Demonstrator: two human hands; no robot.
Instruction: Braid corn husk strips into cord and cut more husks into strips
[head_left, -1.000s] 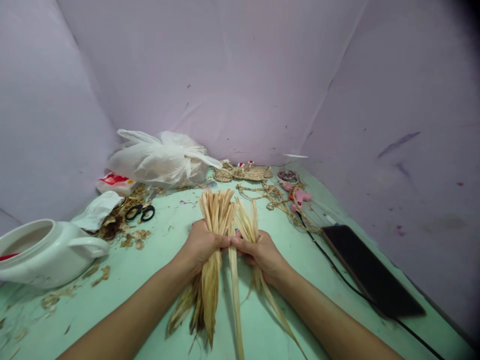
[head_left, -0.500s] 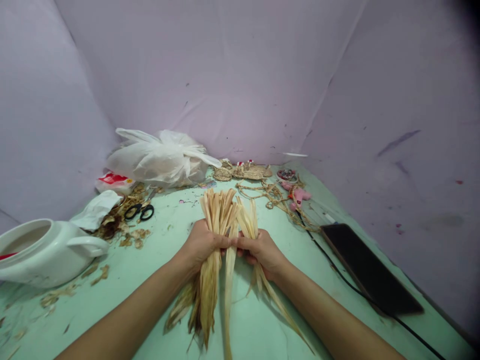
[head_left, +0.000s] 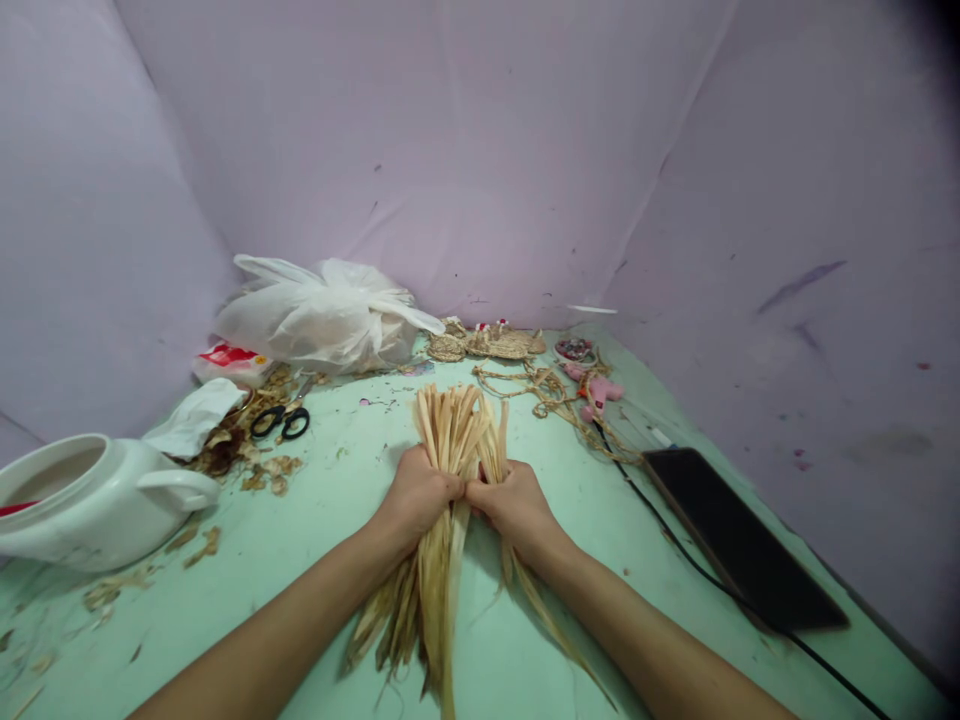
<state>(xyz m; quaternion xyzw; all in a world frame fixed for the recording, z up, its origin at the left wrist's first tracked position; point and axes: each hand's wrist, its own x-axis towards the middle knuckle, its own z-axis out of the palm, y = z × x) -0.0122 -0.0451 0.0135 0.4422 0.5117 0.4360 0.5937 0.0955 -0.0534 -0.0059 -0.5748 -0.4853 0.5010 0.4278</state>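
A bundle of dried husk strips (head_left: 450,440) is gripped at its middle by both hands, which are pressed knuckle to knuckle. The left hand (head_left: 418,495) is closed in a fist around the larger share of the strips, and the right hand (head_left: 514,500) is closed around a thinner share just beside it. Above the grip the strip ends are fanned upright; below it the loose ends are trailed down onto the green table (head_left: 315,480), between the forearms. Whether the two shares are merged into one bundle inside the fists cannot be told, as the fingers are hidden.

Left of the grip and well apart from it, a white pot (head_left: 97,500) is seen, with black scissors (head_left: 280,422) and husk scraps beyond it. Right of the grip a dark tablet (head_left: 739,545) is laid flat.
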